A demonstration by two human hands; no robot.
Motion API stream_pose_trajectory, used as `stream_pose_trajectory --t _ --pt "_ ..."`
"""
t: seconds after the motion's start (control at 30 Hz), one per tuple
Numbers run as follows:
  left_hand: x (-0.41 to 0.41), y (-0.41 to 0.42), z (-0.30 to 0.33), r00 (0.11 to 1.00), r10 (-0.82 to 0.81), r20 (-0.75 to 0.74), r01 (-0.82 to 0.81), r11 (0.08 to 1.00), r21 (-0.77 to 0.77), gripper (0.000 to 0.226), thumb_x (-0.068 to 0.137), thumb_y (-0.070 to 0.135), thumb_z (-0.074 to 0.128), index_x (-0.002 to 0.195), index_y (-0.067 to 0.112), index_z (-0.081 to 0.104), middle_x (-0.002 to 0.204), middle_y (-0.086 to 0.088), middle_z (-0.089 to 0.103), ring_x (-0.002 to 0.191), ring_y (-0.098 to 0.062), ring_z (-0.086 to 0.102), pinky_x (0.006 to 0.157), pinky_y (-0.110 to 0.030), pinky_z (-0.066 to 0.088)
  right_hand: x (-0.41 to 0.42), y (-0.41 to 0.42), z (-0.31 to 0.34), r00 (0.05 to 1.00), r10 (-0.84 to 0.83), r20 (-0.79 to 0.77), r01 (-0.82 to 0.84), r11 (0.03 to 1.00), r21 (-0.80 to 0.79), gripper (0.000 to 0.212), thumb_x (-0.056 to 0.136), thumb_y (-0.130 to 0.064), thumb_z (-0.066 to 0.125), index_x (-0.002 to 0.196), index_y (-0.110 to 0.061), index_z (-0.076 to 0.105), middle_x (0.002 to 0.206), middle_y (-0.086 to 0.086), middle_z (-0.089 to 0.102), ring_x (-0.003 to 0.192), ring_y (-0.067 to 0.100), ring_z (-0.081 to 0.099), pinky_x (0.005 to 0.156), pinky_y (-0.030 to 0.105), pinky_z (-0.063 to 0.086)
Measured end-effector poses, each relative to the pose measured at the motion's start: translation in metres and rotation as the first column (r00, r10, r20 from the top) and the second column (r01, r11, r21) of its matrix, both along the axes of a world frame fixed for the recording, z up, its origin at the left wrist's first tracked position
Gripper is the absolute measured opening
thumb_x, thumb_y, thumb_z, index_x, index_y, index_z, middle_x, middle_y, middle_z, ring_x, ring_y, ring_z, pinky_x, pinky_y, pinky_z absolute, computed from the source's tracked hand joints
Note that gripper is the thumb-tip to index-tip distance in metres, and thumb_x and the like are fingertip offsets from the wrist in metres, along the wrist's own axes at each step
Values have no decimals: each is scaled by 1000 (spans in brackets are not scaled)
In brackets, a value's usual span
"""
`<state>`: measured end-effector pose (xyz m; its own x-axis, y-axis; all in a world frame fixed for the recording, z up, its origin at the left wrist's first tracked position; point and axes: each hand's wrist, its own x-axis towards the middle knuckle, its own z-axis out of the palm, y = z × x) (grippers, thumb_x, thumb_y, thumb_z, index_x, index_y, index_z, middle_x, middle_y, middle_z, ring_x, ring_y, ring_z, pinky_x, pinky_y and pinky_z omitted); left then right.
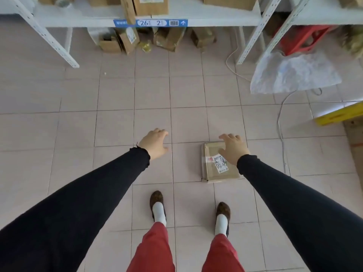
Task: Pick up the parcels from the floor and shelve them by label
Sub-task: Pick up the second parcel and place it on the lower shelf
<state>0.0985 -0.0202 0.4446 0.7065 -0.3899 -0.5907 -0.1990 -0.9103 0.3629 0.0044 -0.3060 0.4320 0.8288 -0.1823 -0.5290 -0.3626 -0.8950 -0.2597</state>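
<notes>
A flat cardboard parcel (220, 163) lies on the tiled floor (115, 95), just ahead of the person's right foot, with a white label (221, 163) carrying handwritten characters on its top face. The right hand (233, 149) hangs over the parcel's far right part, palm down, its fingers (228, 136) spread loosely and closed on nothing; whether it touches the cardboard cannot be told. The left hand (155, 144) is out over bare tiles, well to the left of the parcel, fingers (160, 132) likewise spread and empty. Both arms wear black sleeves (98, 183); below them show red trousers (155, 250) and brown shoes (156, 198). Farther off stands a white metal shelf (206, 18) with a blue tag (151, 23) reading 26 and 2, cardboard boxes (150, 4) on it and more boxes beneath. To the right lie a plastic bag (294, 73), a white cable (280, 124) and a yellow box edge (339, 114).
</notes>
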Motion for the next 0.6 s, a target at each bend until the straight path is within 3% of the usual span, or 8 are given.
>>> stream_pose_trajectory --t 0.33,0.6 --pt "-126 -112 -151 980 106 -169 -101 994 35 63 93 25 64 151 10 41 150 -12 46 135 -29 47 107 -39 43 -103 -121 -148 989 0 -145 4 1000 29 51 86 -15 51 137 -18 46 129 8 56 117 29 45 89 40 43" --pt "-166 -177 -310 926 230 -299 -217 973 77 68 95 27 63 155 12 35 154 -12 42 135 -30 49 105 -37 43 -146 -202 -306 966 -83 -246 88 996 9 51 91 -18 51 141 -16 43 135 9 54 125 30 44 98 41 44"
